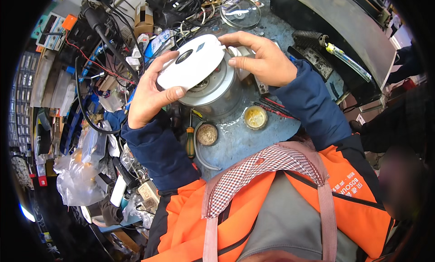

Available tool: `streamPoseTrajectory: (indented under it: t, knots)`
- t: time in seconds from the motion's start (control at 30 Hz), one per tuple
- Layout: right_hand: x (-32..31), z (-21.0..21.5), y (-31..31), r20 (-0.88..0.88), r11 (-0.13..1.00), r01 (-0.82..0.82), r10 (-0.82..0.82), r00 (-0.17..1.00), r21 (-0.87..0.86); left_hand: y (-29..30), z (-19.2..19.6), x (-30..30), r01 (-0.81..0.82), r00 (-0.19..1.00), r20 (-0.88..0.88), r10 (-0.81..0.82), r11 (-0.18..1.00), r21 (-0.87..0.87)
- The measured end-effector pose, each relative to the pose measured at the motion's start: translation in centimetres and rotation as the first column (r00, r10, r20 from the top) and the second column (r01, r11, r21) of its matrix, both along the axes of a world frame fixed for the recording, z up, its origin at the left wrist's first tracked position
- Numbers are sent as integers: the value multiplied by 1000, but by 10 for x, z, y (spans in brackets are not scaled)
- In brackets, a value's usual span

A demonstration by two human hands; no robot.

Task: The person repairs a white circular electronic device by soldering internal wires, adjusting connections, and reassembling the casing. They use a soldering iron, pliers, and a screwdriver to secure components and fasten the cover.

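Observation:
A white oval cover [195,65] with a dark round opening is tilted over a grey metal cylindrical appliance body [222,101]. My left hand [152,92] grips the cover's left edge, thumb on the near rim and fingers at the far side. At its right end, my right hand [265,58] pinches the edge beside a white fitting on the body. Under the raised near edge, part of the metal top and some small parts show. The cover hides the rest.
Near the body lie a screwdriver [190,142], a round tin of brownish stuff [207,134], a tin of yellowish paste [255,117] and red-black test leads [277,109]. A glass lid [240,13] sits at the back. Tangled cables and plastic bags [79,182] crowd the left.

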State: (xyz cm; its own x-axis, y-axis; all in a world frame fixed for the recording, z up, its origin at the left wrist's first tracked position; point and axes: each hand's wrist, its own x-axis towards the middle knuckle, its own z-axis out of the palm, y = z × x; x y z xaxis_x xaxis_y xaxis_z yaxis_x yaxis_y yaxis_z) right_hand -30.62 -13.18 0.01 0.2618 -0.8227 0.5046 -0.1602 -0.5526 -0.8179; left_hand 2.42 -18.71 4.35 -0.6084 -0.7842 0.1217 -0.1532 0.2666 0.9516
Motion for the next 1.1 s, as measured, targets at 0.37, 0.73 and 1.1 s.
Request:
streamPoseTrajectory:
  t: [0.37, 0.73, 1.1]
  knots:
    - [1, -13, -11, 117, 997, -64, 59, 991, 40, -11, -14, 1, -90, 984, -149, 102, 992, 84]
    - [7, -8, -2, -25, 991, 73, -76, 997, -111, 5, -25, -11, -195, 949, -246, 199, 980, 39]
    - [-4, -14, -9, 76, 993, -95, 100, 992, -70, 40, -31, -19, -287, 958, -99, 270, 886, -365]
